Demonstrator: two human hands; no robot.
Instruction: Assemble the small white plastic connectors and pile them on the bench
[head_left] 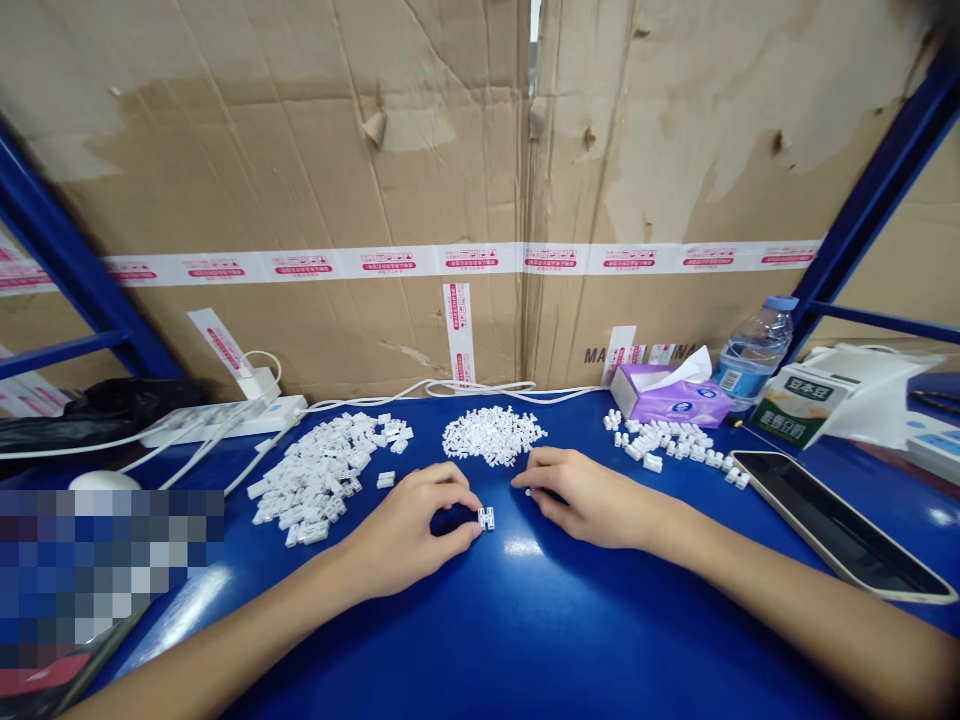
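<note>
My left hand [420, 525] pinches a small white plastic connector block [487, 518] between thumb and index finger, just above the blue tabletop [480, 640]. To its right, my right hand [574, 495] has its fingers closed together around a tiny white piece [528, 491], of which only a bit shows. Beyond both hands lies a heap of tiny white plastic pieces [491, 436]. A larger pile of white blocks [319, 475] spreads to the left of my left hand, with one loose white block [385, 480] close to its knuckles.
At the back right, white blocks [667, 440] lie before a purple tissue pack [671, 395]. A water bottle [756, 350], a carton [802, 405] and a phone [840, 520] stand or lie farther right. A power strip [225, 420] with cables sits back left, before a cardboard wall [337, 180].
</note>
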